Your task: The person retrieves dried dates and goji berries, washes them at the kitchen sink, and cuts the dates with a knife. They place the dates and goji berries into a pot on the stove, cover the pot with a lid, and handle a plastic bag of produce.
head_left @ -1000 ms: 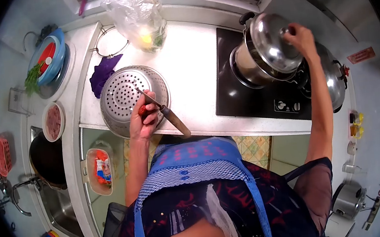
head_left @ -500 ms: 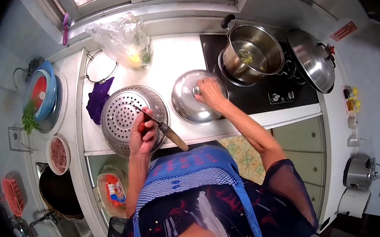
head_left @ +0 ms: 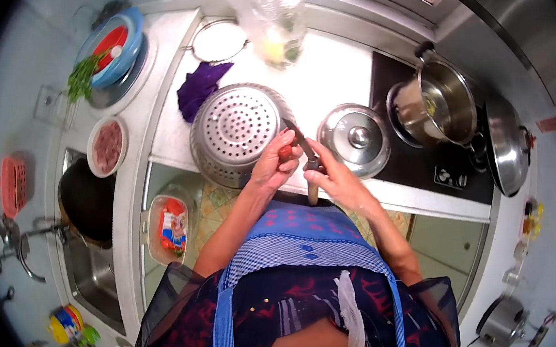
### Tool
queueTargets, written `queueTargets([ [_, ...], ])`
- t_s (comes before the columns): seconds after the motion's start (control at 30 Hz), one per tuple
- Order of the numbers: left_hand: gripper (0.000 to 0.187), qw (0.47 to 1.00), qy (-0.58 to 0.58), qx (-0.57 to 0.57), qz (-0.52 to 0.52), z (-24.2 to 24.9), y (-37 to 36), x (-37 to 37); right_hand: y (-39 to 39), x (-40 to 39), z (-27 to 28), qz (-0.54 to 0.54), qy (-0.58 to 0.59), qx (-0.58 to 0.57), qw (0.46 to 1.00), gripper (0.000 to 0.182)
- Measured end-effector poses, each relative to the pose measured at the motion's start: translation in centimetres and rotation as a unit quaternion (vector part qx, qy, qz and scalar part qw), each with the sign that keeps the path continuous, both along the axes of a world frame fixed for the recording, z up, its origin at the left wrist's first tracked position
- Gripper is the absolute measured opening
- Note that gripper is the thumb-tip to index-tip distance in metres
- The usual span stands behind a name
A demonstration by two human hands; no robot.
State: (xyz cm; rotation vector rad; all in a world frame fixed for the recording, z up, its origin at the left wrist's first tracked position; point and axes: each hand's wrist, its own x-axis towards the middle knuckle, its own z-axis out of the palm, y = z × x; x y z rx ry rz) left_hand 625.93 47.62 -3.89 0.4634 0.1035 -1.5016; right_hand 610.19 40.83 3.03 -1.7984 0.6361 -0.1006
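At a kitchen counter [head_left: 329, 78], the left hand [head_left: 270, 167] pinches a small red item [head_left: 285, 152] just above an upturned colander [head_left: 235, 132]. The right hand [head_left: 330, 176] grips a knife [head_left: 306, 163] beside it. A pot lid [head_left: 354, 139] lies nearby.

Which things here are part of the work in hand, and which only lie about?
In use: left hand, red item, right hand, knife, colander.
Lying about: lid, pot, purple cloth, plastic bag.
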Motion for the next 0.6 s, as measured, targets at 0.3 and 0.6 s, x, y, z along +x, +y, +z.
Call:
queueTargets([
  [0.3, 0.021, 0.99, 0.021, 0.008, 0.143, 0.7, 7.5, 4.5, 4.4, 8.3, -1.5, 0.048, -0.035, 0.043, 0.997, 0.032],
  [0.6, 0.019, 0.94, -0.099, 0.048, 0.323, 1.0, 19.5, 8.6, 11.6, 19.9, -4.2, 0.184, -0.03, 0.24, 0.953, 0.029],
])
